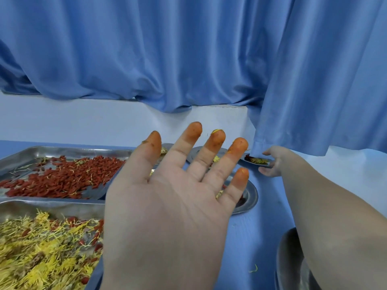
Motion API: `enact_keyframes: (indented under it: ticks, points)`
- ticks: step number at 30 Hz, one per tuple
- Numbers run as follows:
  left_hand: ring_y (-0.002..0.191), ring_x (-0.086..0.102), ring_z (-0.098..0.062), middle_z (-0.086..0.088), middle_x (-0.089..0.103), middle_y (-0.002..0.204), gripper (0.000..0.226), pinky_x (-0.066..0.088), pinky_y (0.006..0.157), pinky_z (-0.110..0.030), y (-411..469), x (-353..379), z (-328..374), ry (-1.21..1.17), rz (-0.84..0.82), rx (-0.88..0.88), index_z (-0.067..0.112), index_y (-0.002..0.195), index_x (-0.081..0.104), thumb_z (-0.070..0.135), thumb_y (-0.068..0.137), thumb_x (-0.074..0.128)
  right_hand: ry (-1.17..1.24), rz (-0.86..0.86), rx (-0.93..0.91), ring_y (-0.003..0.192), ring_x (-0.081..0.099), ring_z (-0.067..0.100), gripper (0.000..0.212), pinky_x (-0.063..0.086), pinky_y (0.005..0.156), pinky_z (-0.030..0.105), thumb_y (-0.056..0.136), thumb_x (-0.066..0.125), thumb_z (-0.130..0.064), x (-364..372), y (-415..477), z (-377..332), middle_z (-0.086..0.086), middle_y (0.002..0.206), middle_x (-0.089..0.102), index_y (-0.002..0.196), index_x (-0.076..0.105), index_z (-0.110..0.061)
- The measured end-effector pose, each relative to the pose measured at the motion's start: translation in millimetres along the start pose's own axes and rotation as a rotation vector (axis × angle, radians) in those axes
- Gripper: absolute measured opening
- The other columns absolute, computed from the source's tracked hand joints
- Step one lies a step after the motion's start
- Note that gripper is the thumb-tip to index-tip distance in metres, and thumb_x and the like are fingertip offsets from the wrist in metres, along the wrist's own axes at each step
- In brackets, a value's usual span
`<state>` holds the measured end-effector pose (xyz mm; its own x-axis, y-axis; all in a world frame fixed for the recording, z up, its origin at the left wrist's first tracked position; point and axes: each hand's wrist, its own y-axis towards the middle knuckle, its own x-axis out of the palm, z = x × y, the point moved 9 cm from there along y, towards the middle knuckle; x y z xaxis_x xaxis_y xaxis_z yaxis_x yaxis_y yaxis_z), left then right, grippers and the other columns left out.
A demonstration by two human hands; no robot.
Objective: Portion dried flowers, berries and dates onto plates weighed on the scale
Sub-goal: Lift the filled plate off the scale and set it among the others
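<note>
A blue tabletop (261,227) runs back to a low white wall (83,122). Above the wall a blue pleated fabric curtain (167,49) fills the whole upper view, and one fold hangs lower on the right, down to the table. At the left, a rectangular stainless-steel tray (62,148) holds a loose spread of small red dried berries (69,174) with a few yellow strands mixed in. Just in front of it, a second steel tray (52,206) carries a heap of yellow dried flowers (37,248) with some red berries among them. The left hand (167,206) is raised in the middle of the view, palm towards the camera. It is spread flat and grasps nothing, and its fingertips (238,143) are stained orange with bits of yellow petal stuck on. Behind it lie a round shallow steel plate (251,195) and, farther back, another round steel plate (196,151), both mostly hidden by the hand, with scraps of yellow and red showing on them. The right hand (271,162) reaches to the far right of the table and pinches the rim of a small steel plate (256,162) between thumb and fingers. This plate carries a little pile of red and yellow-green pieces and sits right under the curtain's hem. Under the right forearm, at the bottom right, is a round steel vessel (287,258), only partly in view. A single curled yellow petal strand (253,268) lies on the bare blue surface beside it.
</note>
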<state>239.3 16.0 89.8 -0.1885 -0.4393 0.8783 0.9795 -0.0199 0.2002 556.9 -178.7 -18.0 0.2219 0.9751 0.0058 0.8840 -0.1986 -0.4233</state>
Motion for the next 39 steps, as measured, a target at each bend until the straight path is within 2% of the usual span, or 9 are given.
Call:
enact_keyframes:
  ticks: [3,8,15,21,24,25,30,33,39]
  points:
    - [0.091,0.073,-0.034,-0.008,0.076,0.100,0.044,0.059,0.062,-0.046,-0.5,-2.6,-1.7,0.000,0.022,0.005,0.016,0.074,0.080,0.050,0.068,0.053,0.038,-0.002,0.007,0.114,0.051,0.036,0.045,0.052,0.087,0.039,0.092,0.054,-0.009,4.9,0.4,2.7,0.014,0.123,0.041,0.133,0.037,-0.009]
    - [0.090,0.073,-0.033,-0.008,0.076,0.100,0.043,0.059,0.060,-0.043,-0.1,0.1,-2.9,-0.009,-0.001,-0.005,0.016,0.073,0.080,0.050,0.066,0.053,0.124,0.015,-0.002,0.121,0.045,0.032,0.045,0.050,0.091,0.040,0.093,0.053,-0.007,6.0,1.8,0.2,0.014,0.137,0.036,0.135,0.037,-0.010]
    - [0.089,0.073,-0.034,-0.009,0.076,0.100,0.042,0.059,0.061,-0.045,-1.1,4.3,-3.3,-0.028,0.002,0.004,0.016,0.076,0.080,0.049,0.066,0.055,0.083,0.014,-0.029,0.131,0.034,0.034,0.046,0.045,0.100,0.046,0.095,0.050,-0.007,-1.3,-4.7,-4.5,0.014,0.146,0.027,0.138,0.035,-0.011]
    - [0.090,0.073,-0.034,-0.010,0.076,0.100,0.041,0.059,0.059,-0.044,-5.7,16.8,0.7,-0.026,-0.026,0.008,0.016,0.075,0.080,0.047,0.068,0.055,0.048,-0.070,-0.080,0.125,0.041,0.041,0.041,0.052,0.090,0.049,0.094,0.052,-0.007,-3.7,-25.3,-10.3,0.015,0.145,0.035,0.134,0.044,-0.008]
    - [0.091,0.073,-0.034,-0.010,0.075,0.101,0.044,0.059,0.060,-0.043,-11.0,24.1,-2.3,-0.014,-0.015,0.001,0.016,0.076,0.081,0.048,0.077,0.052,0.083,-0.142,-0.098,0.106,0.054,0.043,0.028,0.054,0.068,0.045,0.095,0.051,-0.008,-4.0,-54.1,-15.5,0.014,0.137,0.042,0.122,0.049,-0.005]
    - [0.091,0.073,-0.033,-0.009,0.075,0.101,0.045,0.060,0.061,-0.042,-12.9,26.8,-5.3,-0.005,-0.006,-0.007,0.016,0.077,0.081,0.049,0.079,0.051,0.142,-0.171,-0.110,0.101,0.055,0.044,0.027,0.054,0.065,0.044,0.095,0.050,-0.009,-4.8,-65.3,-19.6,0.014,0.135,0.043,0.122,0.049,-0.004]
    - [0.094,0.072,-0.033,-0.010,0.075,0.105,0.046,0.054,0.073,-0.042,-27.9,39.5,-13.1,0.064,0.036,-0.007,0.013,0.092,0.079,0.046,0.087,0.046,0.269,-0.358,-0.179,0.106,0.055,0.045,0.030,0.059,0.060,0.039,0.097,0.048,-0.011,-11.1,-149.5,-32.3,0.017,0.140,0.040,0.126,0.047,-0.003]
    - [0.097,0.072,-0.033,-0.011,0.073,0.109,0.045,0.047,0.079,-0.044,-40.7,53.1,-6.5,0.093,0.021,0.023,0.015,0.102,0.074,0.045,0.093,0.042,0.328,-0.461,-0.195,0.102,0.062,0.043,0.036,0.058,0.071,0.041,0.096,0.048,-0.011,-24.8,-206.9,-25.3,0.021,0.139,0.041,0.130,0.043,0.001]
    - [0.102,0.070,-0.033,-0.010,0.072,0.113,0.036,0.048,0.079,-0.042,-73.3,91.3,-12.8,0.110,-0.115,0.004,0.017,0.105,0.066,0.041,0.094,0.042,0.517,-0.580,-0.172,0.097,0.067,0.042,0.036,0.058,0.077,0.048,0.091,0.052,-0.008,-70.9,-313.0,12.9,0.035,0.118,0.057,0.121,0.047,0.011]
